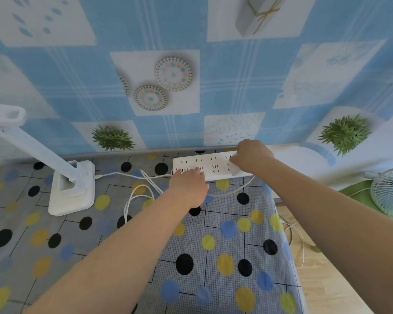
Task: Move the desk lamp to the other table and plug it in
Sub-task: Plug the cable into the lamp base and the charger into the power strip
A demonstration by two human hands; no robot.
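Two hands: both at the power strip, right of frame centre.
Left hand: my fingers lie flat on the strip's near left edge, pressing it down; this grip holds nothing.
Right hand: my grip is narrow, pinching the white plug at the strip's right end; I cannot tell whether its pins are fully seated.
Desk lamp: stands upright at centre left on the desk, its arm leaning toward the upper left of the frame.
Cord: runs from the lamp base in loose loops to the plug.
Step in hand: plugging in; the lamp looks already placed.
Next move calls for: a straight push into the socket, left hand bracing the strip, then a check that the lamp lights.
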